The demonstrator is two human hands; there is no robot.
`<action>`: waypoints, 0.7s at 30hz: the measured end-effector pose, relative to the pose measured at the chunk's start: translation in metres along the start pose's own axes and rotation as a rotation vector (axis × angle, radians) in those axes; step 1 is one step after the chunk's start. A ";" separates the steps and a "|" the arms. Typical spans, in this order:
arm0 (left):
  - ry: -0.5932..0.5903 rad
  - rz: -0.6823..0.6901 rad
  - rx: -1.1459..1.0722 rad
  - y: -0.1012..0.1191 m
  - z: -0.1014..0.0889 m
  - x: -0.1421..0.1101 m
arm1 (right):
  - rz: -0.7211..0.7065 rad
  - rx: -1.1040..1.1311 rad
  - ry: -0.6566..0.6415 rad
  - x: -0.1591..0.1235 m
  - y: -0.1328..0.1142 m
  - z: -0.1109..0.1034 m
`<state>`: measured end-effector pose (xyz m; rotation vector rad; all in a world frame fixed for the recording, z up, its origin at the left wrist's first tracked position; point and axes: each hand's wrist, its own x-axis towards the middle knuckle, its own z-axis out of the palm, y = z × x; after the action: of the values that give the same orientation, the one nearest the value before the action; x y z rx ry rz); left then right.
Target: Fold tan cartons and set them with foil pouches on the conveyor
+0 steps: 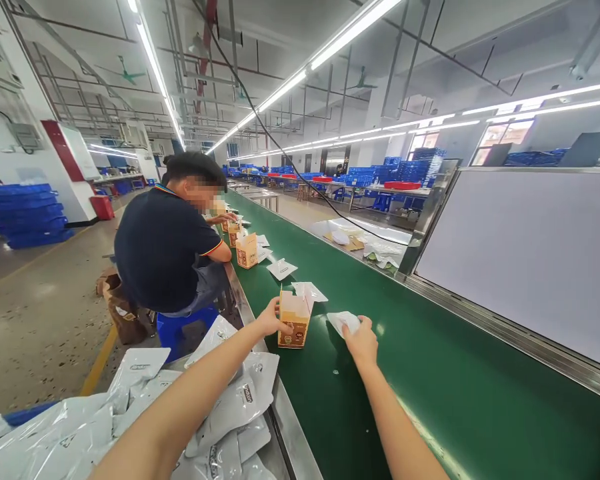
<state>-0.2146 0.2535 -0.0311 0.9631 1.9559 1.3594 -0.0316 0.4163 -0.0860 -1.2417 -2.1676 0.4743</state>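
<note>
Our left hand (271,319) grasps the open carton (294,320) on the belt (430,373). Our right hand (363,341) pinches a white pouch (344,322), partly hidden beneath the fingers.

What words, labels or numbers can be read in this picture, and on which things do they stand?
No text here can be read for certain.
Orange carton touched by the left hand: a round printed mark, too small to read.
White pouches beside the belt: dark logos, blurred.
White packet under the right hand: no print visible.
Carton near the co-worker: print too small.
</note>
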 end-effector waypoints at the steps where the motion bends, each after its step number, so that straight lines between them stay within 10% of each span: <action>1: -0.023 0.021 -0.002 0.002 0.005 -0.001 | 0.006 0.023 0.050 -0.001 0.007 -0.018; 5: -0.059 0.185 0.040 0.030 0.034 -0.018 | -0.064 0.108 0.333 -0.029 0.009 -0.108; 10: -0.006 0.406 0.154 0.069 0.087 -0.069 | -0.710 0.063 0.715 -0.087 -0.018 -0.188; 14: 0.182 0.678 0.358 0.080 0.122 -0.112 | -0.892 -0.042 0.465 -0.122 -0.018 -0.196; 21: 0.288 0.877 0.639 0.062 0.154 -0.155 | -0.606 -0.126 -0.216 -0.179 0.006 -0.214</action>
<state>0.0095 0.2245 -0.0154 2.2252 2.3558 1.3366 0.1811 0.2680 0.0177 -0.5502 -2.6383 0.2219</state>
